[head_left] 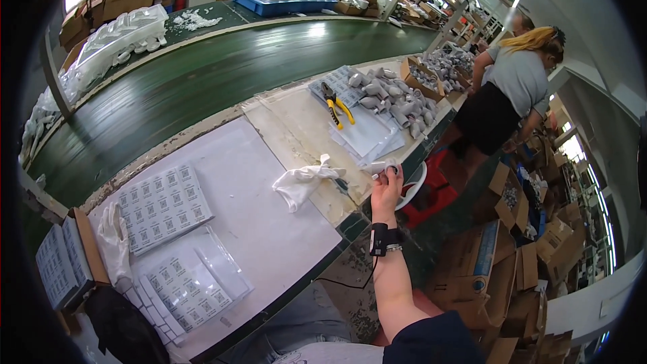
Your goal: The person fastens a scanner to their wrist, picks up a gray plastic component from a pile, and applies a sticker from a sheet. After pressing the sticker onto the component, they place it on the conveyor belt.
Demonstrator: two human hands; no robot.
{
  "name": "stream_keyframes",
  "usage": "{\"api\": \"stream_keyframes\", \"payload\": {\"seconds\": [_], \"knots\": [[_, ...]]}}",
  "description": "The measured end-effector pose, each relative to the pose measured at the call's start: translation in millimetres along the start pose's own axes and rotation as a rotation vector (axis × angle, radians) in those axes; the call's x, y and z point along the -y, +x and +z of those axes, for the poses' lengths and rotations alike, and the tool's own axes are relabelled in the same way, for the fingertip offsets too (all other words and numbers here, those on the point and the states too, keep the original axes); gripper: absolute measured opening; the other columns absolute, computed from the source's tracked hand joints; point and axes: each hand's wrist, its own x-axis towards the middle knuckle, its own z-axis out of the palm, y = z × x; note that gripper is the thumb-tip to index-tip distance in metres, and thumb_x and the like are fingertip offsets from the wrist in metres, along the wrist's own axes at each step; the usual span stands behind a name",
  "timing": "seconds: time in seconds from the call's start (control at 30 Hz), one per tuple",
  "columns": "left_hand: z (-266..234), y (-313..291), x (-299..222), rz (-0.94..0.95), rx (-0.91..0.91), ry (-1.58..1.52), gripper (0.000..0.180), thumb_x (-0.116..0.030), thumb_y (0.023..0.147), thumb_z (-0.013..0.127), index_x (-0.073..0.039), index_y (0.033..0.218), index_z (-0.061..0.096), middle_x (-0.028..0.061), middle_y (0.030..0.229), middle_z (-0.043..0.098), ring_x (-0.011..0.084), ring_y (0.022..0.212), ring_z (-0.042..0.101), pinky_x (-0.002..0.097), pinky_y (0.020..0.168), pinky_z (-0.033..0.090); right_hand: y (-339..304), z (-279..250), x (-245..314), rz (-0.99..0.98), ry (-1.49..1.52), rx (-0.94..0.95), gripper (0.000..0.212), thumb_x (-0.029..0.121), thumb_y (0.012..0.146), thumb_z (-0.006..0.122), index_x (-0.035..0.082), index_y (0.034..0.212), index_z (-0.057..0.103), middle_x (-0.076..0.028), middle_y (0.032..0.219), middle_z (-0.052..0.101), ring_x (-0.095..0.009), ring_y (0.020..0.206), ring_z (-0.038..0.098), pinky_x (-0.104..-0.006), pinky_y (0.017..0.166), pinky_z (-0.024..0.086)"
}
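My right hand [385, 195] reaches forward over the table's right edge, its fingers closed on a small white bulb-shaped piece [379, 166]. The fingers hide part of that piece. Beyond the hand lies a heap of similar grey-white bulb-shaped pieces [397, 100]. A white glove [300, 183] rests on the table to the left of my hand. Yellow-handled pliers [335, 106] lie on white sheets [364, 133] between the glove and the heap. My left hand is out of view.
Sticker sheets [165, 205] and a second white glove [114, 246] lie at the left. A green conveyor belt [202, 71] runs behind the table. Under my right arm are a red stool [435, 192] and cardboard boxes [465, 273]. A co-worker [505, 84] stands at the far right.
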Motion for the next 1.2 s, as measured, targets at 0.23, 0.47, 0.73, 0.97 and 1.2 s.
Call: {"api": "stream_keyframes", "payload": {"seconds": [0.23,0.47,0.73,0.97,1.2], "knots": [[22,-57,6,-0.11,-0.359,0.301,0.041,-0.033,0.074,0.067,0.005,0.085,0.055,0.0107,0.078,0.056,0.0215,0.067,0.055,0.0289,0.06,0.043,-3,9,-9,-0.01,0.04,-0.007,0.052,0.002,0.078,0.06,0.012,0.122,0.034,-0.004,0.103,0.051,-0.015,0.089,0.05,-0.0309,0.08,0.042],[35,-98,5,-0.514,-0.91,0.427,0.03,-0.016,0.081,0.059,0.004,0.101,0.05,0.0079,0.088,0.055,0.0151,0.078,0.052,0.0231,0.07,0.04,-8,10,0,-0.054,0.005,-0.005,0.055,0.0,0.078,0.06,0.009,0.124,0.031,-0.006,0.11,0.046,-0.017,0.097,0.049,-0.0316,0.085,0.041],[33,-115,21,-0.657,-1.283,0.718,0.02,-0.001,0.087,0.045,0.001,0.106,0.049,0.0045,0.09,0.054,0.0114,0.08,0.049,0.0213,0.072,0.038,-17,22,-2,-0.102,-0.158,0.041,0.066,-0.001,0.075,0.061,0.003,0.128,0.023,-0.011,0.128,0.031,-0.019,0.111,0.039,-0.0304,0.094,0.034],[26,-112,22,-0.692,-1.31,0.791,0.017,-0.005,0.088,0.046,0.0,0.104,0.05,0.0036,0.085,0.054,0.0108,0.078,0.05,0.0213,0.072,0.039,-14,21,1,-0.092,-0.168,0.036,0.065,-0.001,0.075,0.061,0.001,0.127,0.023,-0.012,0.127,0.03,-0.02,0.112,0.037,-0.0304,0.096,0.033],[9,-139,52,-0.689,-1.259,0.868,0.016,-0.009,0.089,0.049,-0.001,0.102,0.051,0.0034,0.082,0.054,0.0098,0.075,0.05,0.0211,0.068,0.04,-19,24,-1,-0.124,-0.143,-0.034,0.064,-0.002,0.073,0.063,0.002,0.125,0.026,-0.011,0.124,0.033,-0.019,0.111,0.039,-0.0301,0.095,0.034]]}}
